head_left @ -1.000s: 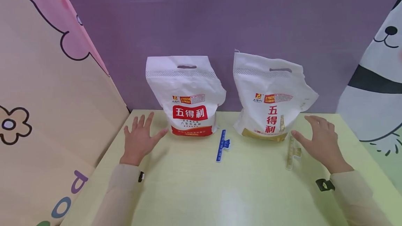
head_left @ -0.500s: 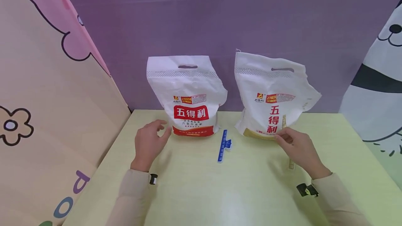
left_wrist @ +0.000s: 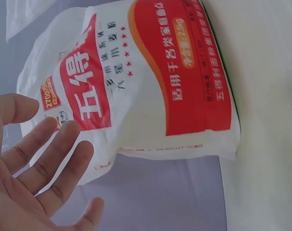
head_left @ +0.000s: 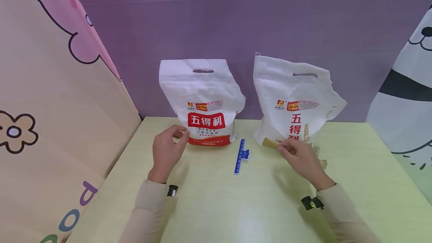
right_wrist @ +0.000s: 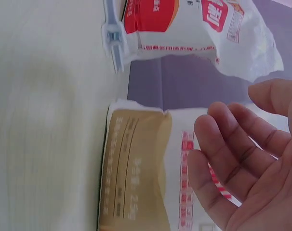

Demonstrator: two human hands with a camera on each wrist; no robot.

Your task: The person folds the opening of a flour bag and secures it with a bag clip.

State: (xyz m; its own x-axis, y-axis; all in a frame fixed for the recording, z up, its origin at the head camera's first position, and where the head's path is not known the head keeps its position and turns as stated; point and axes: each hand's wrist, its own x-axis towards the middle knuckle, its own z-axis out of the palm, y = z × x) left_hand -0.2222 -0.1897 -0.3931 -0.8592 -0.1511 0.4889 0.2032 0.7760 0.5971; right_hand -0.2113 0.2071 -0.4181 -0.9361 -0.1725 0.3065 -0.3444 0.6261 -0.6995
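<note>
Two white flour bags stand upright side by side, each with a handle slot at its top. My left hand [head_left: 168,153] is in front of the lower left of the red-labelled flour bag [head_left: 206,96]; in the left wrist view its fingers are loosely bent and hold nothing. My right hand [head_left: 302,160] hovers before the gold-bottomed flour bag [head_left: 293,93], covering part of its lower edge. Its fingers [right_wrist: 208,132] are relaxed and hold nothing. Between the hands lies a blue ruler-shaped clip [head_left: 240,156]. A yellowish see-through clip [head_left: 323,163] is partly hidden behind my right hand.
Everything stands on a pale yellow table [head_left: 216,198]. Behind it rises a purple backdrop [head_left: 209,18], close to the bags. A cartoon-printed panel [head_left: 67,96] borders the left side, and a panda print [head_left: 405,89] is on the right.
Both hands have moved inward: the left one rightward to beside the red-labelled flour bag, the right one leftward across the gold-bottomed bag. Their spread fingers have drawn together. Bags and clips stay put.
</note>
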